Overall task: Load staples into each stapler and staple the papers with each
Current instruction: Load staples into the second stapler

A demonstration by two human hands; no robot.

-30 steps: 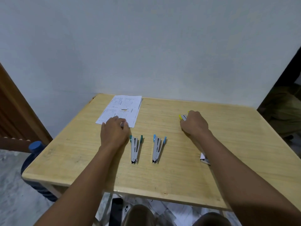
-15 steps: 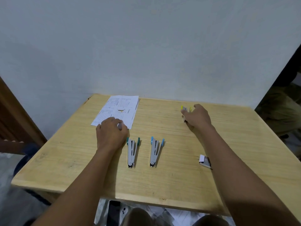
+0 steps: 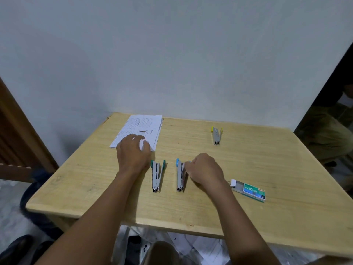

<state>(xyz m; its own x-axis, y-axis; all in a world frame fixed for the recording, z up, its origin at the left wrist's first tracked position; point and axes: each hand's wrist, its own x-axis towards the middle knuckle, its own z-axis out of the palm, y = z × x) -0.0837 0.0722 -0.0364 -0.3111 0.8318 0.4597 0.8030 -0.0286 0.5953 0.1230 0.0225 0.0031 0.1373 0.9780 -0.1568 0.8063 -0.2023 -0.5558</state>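
Observation:
Three small grey staplers lie on the wooden table [image 3: 248,217]. The green-tipped stapler [image 3: 157,175] and the blue-tipped stapler [image 3: 180,175] lie side by side at the centre. The yellow-tipped stapler [image 3: 216,135] lies alone at the back right. My right hand [image 3: 205,172] has its fingers curled onto the blue-tipped stapler's right side. My left hand [image 3: 132,154] rests with curled fingers on the near corner of the printed papers [image 3: 140,129], just left of the green-tipped stapler. A green box of staples [image 3: 248,190], slid partly open, lies right of my right wrist.
A white wall rises right behind the table. A wooden door frame [image 3: 17,131] stands at the left. Dark shoes, a phone and loose papers lie on the floor under the table's front edge. A person sits in the doorway at the far right [image 3: 328,131].
My right hand let go of the yellow-tipped stapler at the back right and came down to the blue-tipped stapler. The left hand stayed on the papers.

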